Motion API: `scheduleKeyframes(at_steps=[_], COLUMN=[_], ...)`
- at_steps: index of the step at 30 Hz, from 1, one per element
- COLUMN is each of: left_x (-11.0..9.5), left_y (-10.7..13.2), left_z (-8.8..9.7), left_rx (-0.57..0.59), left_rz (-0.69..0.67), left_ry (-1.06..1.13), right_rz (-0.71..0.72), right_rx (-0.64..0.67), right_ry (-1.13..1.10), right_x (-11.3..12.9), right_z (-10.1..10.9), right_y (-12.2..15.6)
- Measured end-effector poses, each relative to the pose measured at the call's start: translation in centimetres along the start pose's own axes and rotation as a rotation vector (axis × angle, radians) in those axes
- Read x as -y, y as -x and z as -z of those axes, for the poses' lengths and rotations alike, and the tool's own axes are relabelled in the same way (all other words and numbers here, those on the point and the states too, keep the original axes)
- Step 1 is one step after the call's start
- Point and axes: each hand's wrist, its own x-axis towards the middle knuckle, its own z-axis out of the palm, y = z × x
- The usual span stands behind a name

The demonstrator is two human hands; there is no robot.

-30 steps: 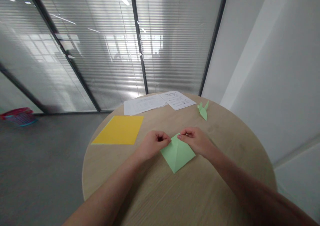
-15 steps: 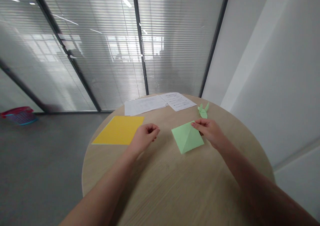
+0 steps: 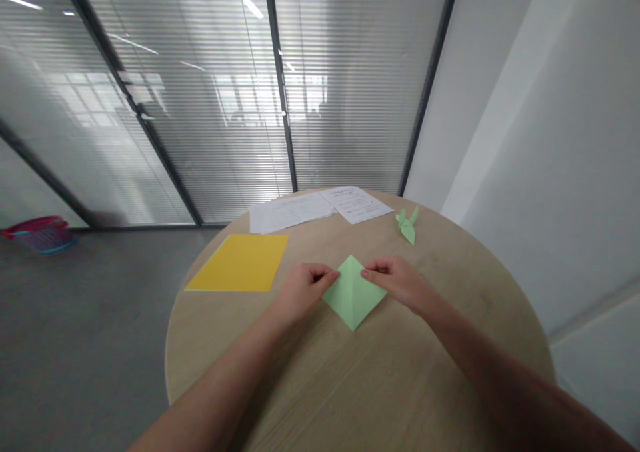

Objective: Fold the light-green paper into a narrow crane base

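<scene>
A folded green sheet of origami paper (image 3: 353, 299) is held just over the table in front of me, one corner toward me and a crease down its middle. My left hand (image 3: 306, 292) pinches its upper left edge between thumb and fingers. On the upper right edge, my right hand (image 3: 399, 280) grips it the same way. Beyond my right hand lies a small folded green origami figure (image 3: 408, 225) with pointed parts. A stack of yellow paper (image 3: 237, 263) lies past my left hand, a thin green edge showing beneath it.
Printed white sheets (image 3: 300, 212) lie along the far edge of the round wooden table (image 3: 390, 385). A red and blue plastic basket (image 3: 43, 234) stands on the floor at the left. Glass panels with blinds (image 3: 350, 105) rise behind the table, and a white wall is at the right.
The green paper has moved left and toward me and has turned so a corner points at me. My left hand has come right and taken hold of its left side.
</scene>
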Motion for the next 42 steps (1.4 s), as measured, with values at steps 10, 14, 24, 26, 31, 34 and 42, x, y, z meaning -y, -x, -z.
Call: scheduleKeyframes(at_steps=[10,14,24,26,31,34,42], left_x=[-0.6,-0.2,0.8,0.8,0.9,0.8,-0.7], left_y=[0.4,0.2,-0.7,-0.7,-0.4,-0.2,0.7], left_z=[-1.2,-0.3,0.6,-0.2,-1.0,-0.6,0.5], left_rx=[-0.029,-0.162,-0.461,-0.444,-0.417,-0.372,-0.222], left_rz=[0.031,0.068,0.105,0.097,0.028,-0.020,-0.197], left_ry=[0.172,0.277,0.528,0.546,0.505,0.432,0.193], right_rz=[-0.025,-0.046,0.007,0.048,0.065,0.079,0.182], right_rx=[0.109,0.120,-0.117,-0.095,-0.023,-0.079,-0.144], right_ry=[0.038,0.029,-0.128,-0.201,-0.408,-0.357,-0.274], right_x=[0.6,0.0,-1.3,-1.0,-0.7,-0.8,-0.4], right_z=[-1.2,-0.1,1.5,0.2,-2.8,-2.7,-1.6], right_y=[0.6,0.5,-1.0,-0.7,-0.1,-0.2,-0.1])
